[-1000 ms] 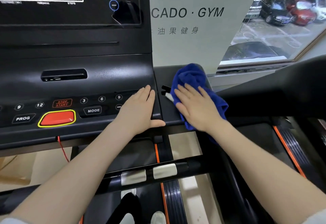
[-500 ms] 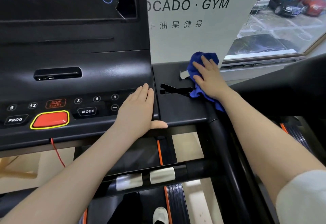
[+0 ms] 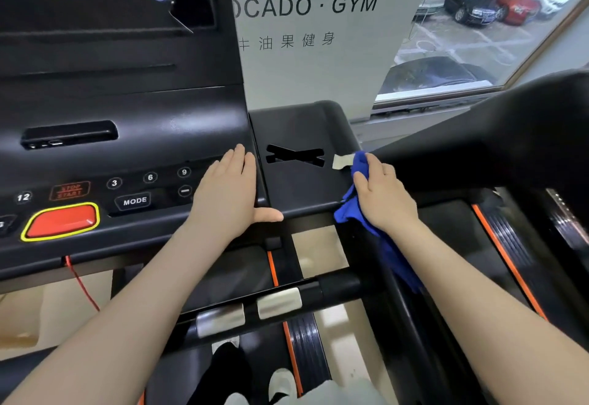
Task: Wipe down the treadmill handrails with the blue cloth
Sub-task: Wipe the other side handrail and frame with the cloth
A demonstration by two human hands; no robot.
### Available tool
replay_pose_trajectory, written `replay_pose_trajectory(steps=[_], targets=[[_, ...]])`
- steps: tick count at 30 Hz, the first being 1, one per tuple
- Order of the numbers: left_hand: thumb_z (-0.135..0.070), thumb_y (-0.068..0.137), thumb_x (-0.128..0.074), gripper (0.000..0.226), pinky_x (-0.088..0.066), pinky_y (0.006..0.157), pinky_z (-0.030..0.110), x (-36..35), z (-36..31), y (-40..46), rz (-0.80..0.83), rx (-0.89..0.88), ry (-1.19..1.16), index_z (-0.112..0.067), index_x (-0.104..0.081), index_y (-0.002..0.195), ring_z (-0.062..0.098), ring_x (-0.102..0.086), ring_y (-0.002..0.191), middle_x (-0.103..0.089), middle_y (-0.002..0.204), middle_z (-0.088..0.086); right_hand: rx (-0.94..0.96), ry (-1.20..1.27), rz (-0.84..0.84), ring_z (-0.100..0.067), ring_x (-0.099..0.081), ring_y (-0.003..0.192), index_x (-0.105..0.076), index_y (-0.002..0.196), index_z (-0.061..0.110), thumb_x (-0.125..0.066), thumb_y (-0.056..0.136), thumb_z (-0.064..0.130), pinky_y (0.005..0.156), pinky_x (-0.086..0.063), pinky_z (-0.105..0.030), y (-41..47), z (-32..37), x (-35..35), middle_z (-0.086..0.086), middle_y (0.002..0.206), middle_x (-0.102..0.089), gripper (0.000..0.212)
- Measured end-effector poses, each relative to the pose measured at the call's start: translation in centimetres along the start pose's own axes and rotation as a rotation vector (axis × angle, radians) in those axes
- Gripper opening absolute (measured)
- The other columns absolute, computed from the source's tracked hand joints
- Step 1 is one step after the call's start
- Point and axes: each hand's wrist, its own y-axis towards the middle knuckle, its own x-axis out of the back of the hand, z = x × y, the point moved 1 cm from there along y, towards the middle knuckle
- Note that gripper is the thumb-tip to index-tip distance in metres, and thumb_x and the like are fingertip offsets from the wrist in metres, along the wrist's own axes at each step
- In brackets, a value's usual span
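My right hand grips the blue cloth against the right edge of the black side panel, where the right handrail begins. Part of the cloth hangs down under my wrist along the rail. A white sticker shows on the panel just left of the cloth. My left hand lies flat, fingers together, on the right end of the treadmill console, thumb over its front edge. The front cross handrail with two metal pulse pads runs below both arms.
A red stop button and a red safety cord sit at the console's left. A neighbouring treadmill's black handrail crosses at the right. A white gym banner and a window stand behind. My feet show on the belt below.
My right hand has pulled the cloth back and down from the far end of the side panel to its right front edge, uncovering the white sticker. My left hand has stayed put.
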Motion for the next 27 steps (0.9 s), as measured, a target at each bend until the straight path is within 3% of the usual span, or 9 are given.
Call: replay_pose_trajectory(steps=[5, 9, 12, 14, 16, 18, 19, 24, 27], targets=[[-0.071, 0.068, -0.052, 0.11, -0.012, 0.117, 0.038, -0.2, -0.1, -0.5, -0.013, 0.055, -0.036, -0.008, -0.009, 0.147, 0.025, -0.008, 0.146, -0.005, 0.158, 0.01, -0.099, 0.311, 0.059, -0.036, -0.047, 0.119, -0.042, 0.129, 0.004, -0.024, 0.1, 0.032, 0.093, -0.035, -0.038, 4.9, 0.3, 0.4, -0.022, 0.131, -0.05, 0.044], [-0.061, 0.076, -0.057, 0.096, -0.011, 0.117, 0.04, -0.4, -1.3, -1.6, -0.141, 0.087, -0.005, -0.009, -0.018, 0.146, 0.029, -0.006, 0.146, -0.01, 0.158, 0.009, -0.073, 0.249, 0.066, -0.038, -0.044, 0.121, -0.039, 0.129, 0.001, -0.024, 0.1, 0.033, 0.095, -0.035, -0.04, 4.3, 0.5, 0.2, -0.024, 0.134, -0.045, 0.045], [-0.033, 0.076, -0.072, 0.073, -0.028, 0.112, 0.043, -1.2, -2.7, -3.0, -0.254, -0.128, 0.045, -0.003, -0.042, 0.136, 0.037, -0.027, 0.14, -0.034, 0.149, 0.017, 0.026, 0.114, 0.032, -0.043, -0.045, 0.117, -0.024, 0.143, 0.013, -0.028, 0.099, 0.036, 0.095, -0.038, -0.047, 0.2, -0.8, -0.1, -0.022, 0.137, -0.038, 0.05], [-0.021, 0.067, -0.081, 0.06, -0.047, 0.096, 0.048, -2.4, -3.5, -4.0, -0.289, -0.348, -0.035, -0.003, -0.06, 0.12, 0.037, -0.052, 0.123, -0.057, 0.131, 0.018, 0.082, 0.034, 0.0, -0.042, -0.043, 0.119, -0.018, 0.147, 0.016, -0.032, 0.098, 0.035, 0.093, -0.039, -0.048, -3.2, -2.2, -0.2, -0.019, 0.141, -0.032, 0.054], [-0.033, 0.081, -0.067, 0.047, -0.055, 0.088, 0.042, -2.9, -4.3, -5.6, -0.127, -0.475, -0.159, -0.012, -0.06, 0.121, 0.028, -0.06, 0.115, -0.06, 0.128, 0.007, 0.083, 0.057, -0.001, -0.037, -0.041, 0.122, -0.018, 0.147, 0.019, -0.035, 0.098, 0.035, 0.092, -0.039, -0.046, -6.2, -3.6, -0.1, -0.014, 0.143, -0.031, 0.054], [-0.061, 0.085, -0.031, 0.059, -0.052, 0.087, 0.033, -3.0, -4.9, -6.8, 0.059, -0.436, -0.19, -0.027, -0.053, 0.128, 0.016, -0.058, 0.113, -0.054, 0.131, -0.007, 0.027, 0.166, 0.02, -0.033, -0.043, 0.122, -0.02, 0.146, 0.022, -0.035, 0.097, 0.037, 0.092, -0.039, -0.043, -7.8, -4.6, -0.1, -0.01, 0.143, -0.034, 0.053], [-0.068, 0.081, -0.026, 0.065, -0.05, 0.087, 0.032, -3.3, -4.9, -7.0, 0.089, -0.403, -0.157, -0.032, -0.05, 0.129, 0.014, -0.056, 0.113, -0.053, 0.13, -0.01, -0.01, 0.214, 0.043, -0.032, -0.044, 0.121, -0.021, 0.145, 0.023, -0.036, 0.097, 0.039, 0.092, -0.039, -0.042, -7.9, -5.0, -0.2, -0.01, 0.141, -0.036, 0.053], [-0.069, 0.076, -0.049, 0.065, -0.046, 0.081, 0.031, -4.8, -5.0, -7.9, 0.245, -0.244, -0.093, -0.035, -0.045, 0.132, 0.017, -0.054, 0.11, -0.058, 0.118, -0.006, 0.052, 0.237, 0.033, -0.036, -0.05, 0.113, -0.03, 0.141, 0.018, -0.031, 0.098, 0.039, 0.093, -0.041, -0.045, -4.9, -4.2, -0.2, -0.016, 0.13, -0.048, 0.048], [-0.068, 0.077, -0.048, 0.069, -0.047, 0.087, 0.033, -5.5, -5.1, -8.4, 0.232, -0.192, -0.136, -0.036, -0.038, 0.138, 0.02, -0.054, 0.115, -0.059, 0.124, -0.003, 0.206, 0.121, 0.039, -0.031, -0.03, 0.136, -0.023, 0.147, 0.012, -0.029, 0.101, 0.03, 0.107, -0.026, -0.039, -3.1, -3.4, -0.5, -0.015, 0.15, -0.029, 0.049]])
